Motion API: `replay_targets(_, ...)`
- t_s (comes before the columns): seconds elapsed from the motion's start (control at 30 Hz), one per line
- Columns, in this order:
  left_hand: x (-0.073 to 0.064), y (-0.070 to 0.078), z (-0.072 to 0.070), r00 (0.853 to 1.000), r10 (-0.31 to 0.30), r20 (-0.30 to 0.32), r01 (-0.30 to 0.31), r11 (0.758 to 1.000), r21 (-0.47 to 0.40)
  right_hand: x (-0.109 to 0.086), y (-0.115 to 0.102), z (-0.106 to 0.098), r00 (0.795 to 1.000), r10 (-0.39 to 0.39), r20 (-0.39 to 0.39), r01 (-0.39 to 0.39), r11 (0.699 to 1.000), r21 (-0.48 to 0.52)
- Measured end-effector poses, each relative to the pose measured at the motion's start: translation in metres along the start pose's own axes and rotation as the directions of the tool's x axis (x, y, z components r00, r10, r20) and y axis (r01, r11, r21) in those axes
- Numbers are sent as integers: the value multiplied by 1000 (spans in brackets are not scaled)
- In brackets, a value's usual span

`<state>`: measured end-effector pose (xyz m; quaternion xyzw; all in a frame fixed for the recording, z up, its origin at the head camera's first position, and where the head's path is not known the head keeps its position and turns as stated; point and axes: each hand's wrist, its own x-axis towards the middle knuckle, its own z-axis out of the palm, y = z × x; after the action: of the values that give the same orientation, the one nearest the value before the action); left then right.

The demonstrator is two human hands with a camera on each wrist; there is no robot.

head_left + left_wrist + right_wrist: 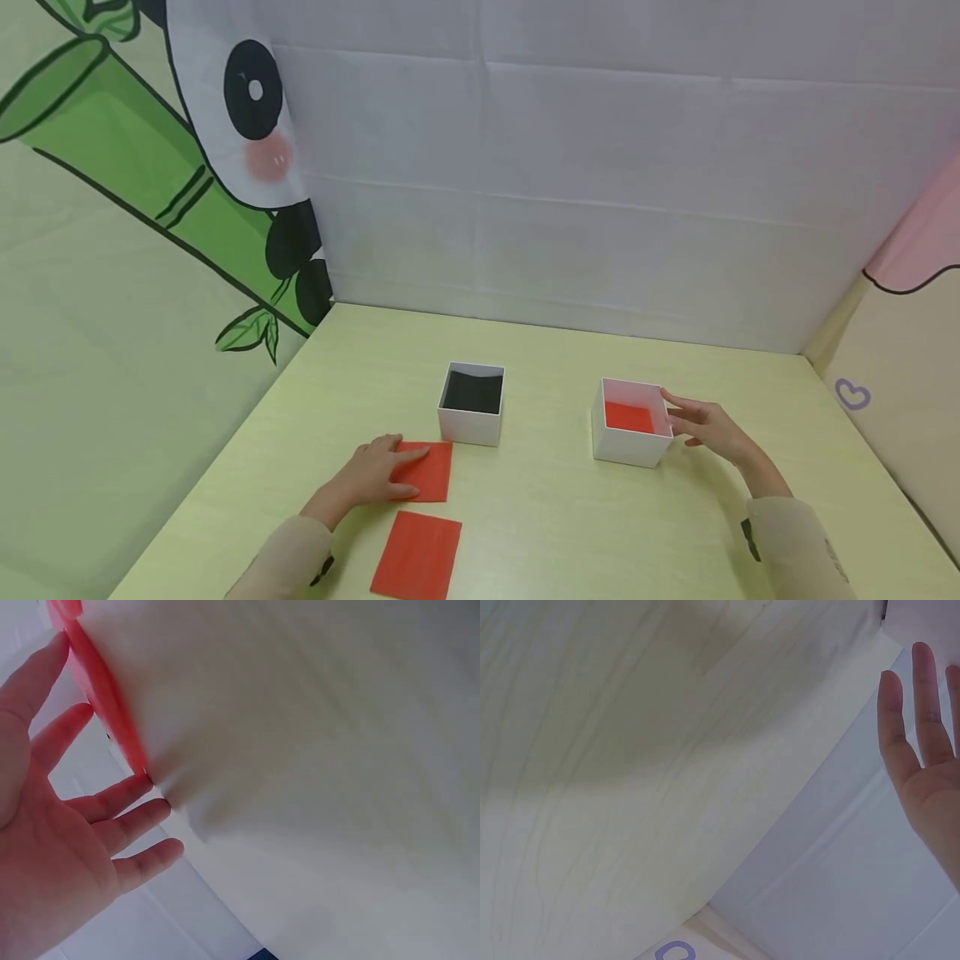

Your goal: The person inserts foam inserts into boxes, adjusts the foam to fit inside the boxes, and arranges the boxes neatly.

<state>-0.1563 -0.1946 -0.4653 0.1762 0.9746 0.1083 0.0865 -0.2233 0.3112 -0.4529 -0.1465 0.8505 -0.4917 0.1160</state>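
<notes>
My left hand [372,472] rests its fingers on a flat red square [431,473], with index finger and thumb spread over it. In the left wrist view, the fingers of the left hand [75,832] lie fairly straight along the edge of the red square [109,694]. A second red square [417,556] lies nearer to me. My right hand [708,429] touches the right side of a white box [628,450] with extended fingers. Red material [628,417] lies inside that box. In the right wrist view, the right hand [934,776] shows only partly.
Another white open box [470,427], with black material [473,392] inside, stands just beyond the upper red square. Everything sits on a pale wooden table [547,525]. A white cloth backdrop [600,208] rises at its far edge, with printed cloth on both sides.
</notes>
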Motion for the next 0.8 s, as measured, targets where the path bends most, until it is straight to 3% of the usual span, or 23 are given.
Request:
replay_targets(0.23, 2, 6, 0, 998, -54, -28, 55, 998, 11, -1, -1, 1, 1000, -8, 2, 8, 1000, 9)
replay_targets(0.37, 4, 9, 2, 992, -117, -45, 112, 989, -98, -1, 0, 0, 1000, -14, 4, 14, 1000, 5)
replay_targets(0.47, 5, 15, 2, 982, -178, -54, 163, 963, -215, 0, 1, 0, 1000, -13, 0, 13, 1000, 6)
replay_targets(0.6, 7, 18, 1, 971, -229, -63, 201, 933, -298, 0, 2, 0, 1000, -17, 0, 17, 1000, 7)
replay_targets(0.8, 7, 17, -3, 973, -216, -75, 181, 927, -329, 0, 1, 1, 1000, -19, 0, 19, 1000, 11)
